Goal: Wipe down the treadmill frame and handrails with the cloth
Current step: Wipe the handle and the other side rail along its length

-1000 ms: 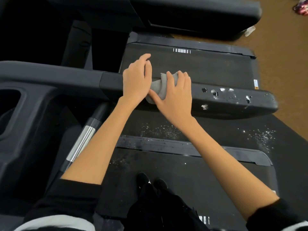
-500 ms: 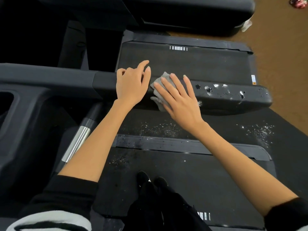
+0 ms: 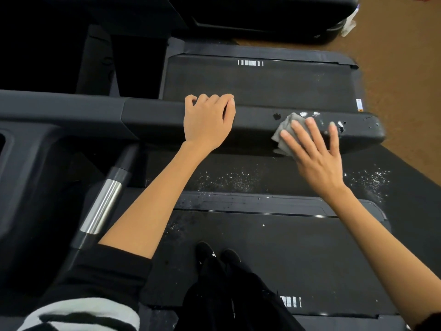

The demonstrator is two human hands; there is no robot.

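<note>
The person is wearing a dark top with sleeves pushed up to about the elbow, leaving both forearms bare. The left sleeve is showing black fabric at the cuff, with broad white and black stripes lower down near the frame's bottom edge. Only a sliver of the right sleeve is showing, dark as well. The left hand and right hand are bearing no gloves, rings or watch. Black trousers are covering the legs, and black shoes with small white marks are covering the feet.
</note>
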